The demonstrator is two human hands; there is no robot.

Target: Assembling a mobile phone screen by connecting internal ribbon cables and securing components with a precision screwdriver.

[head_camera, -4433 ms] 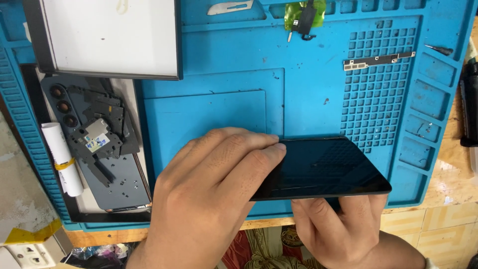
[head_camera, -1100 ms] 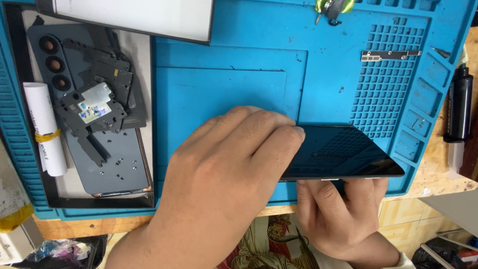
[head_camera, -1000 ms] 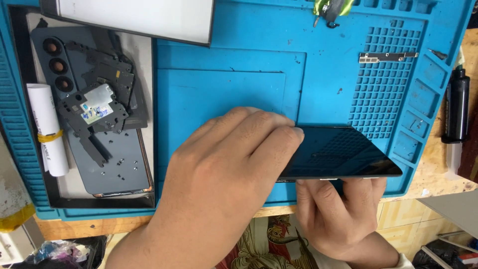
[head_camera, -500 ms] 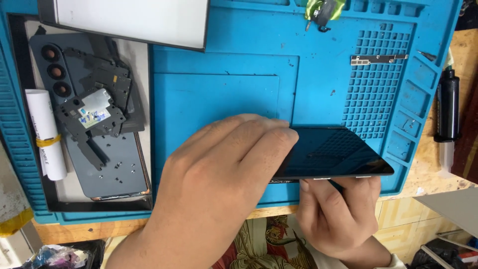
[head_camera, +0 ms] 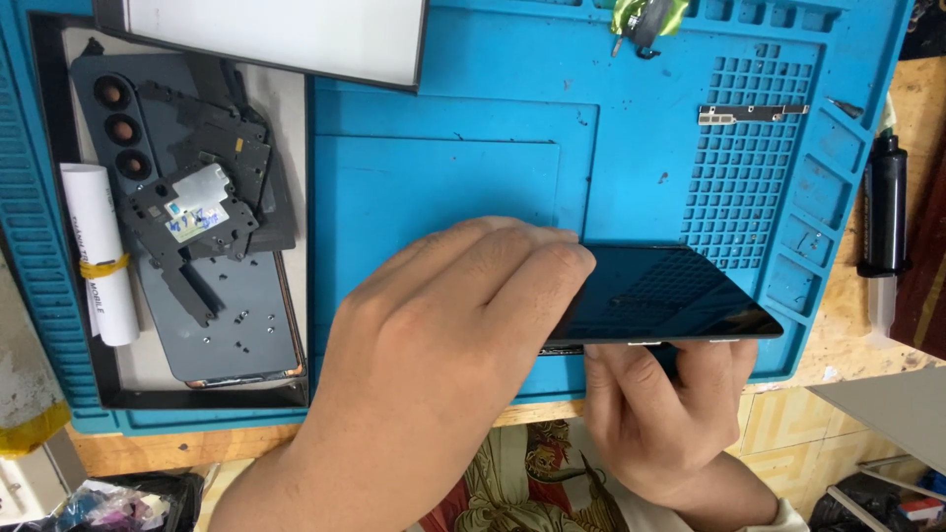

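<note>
The phone (head_camera: 665, 294) sits at the mat's (head_camera: 434, 187) near edge, left hand (head_camera: 443, 365) flat on it with fingers together. Right hand (head_camera: 665, 414) pinches its near edge, thumb apparently beneath. Thin, stiff, slick glass: best held by the edges.

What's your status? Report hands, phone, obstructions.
Left hand flat on the black phone, fingers over its screen. Right hand grips its near edge from below. Blue repair mat underneath, nothing blocking.
</note>
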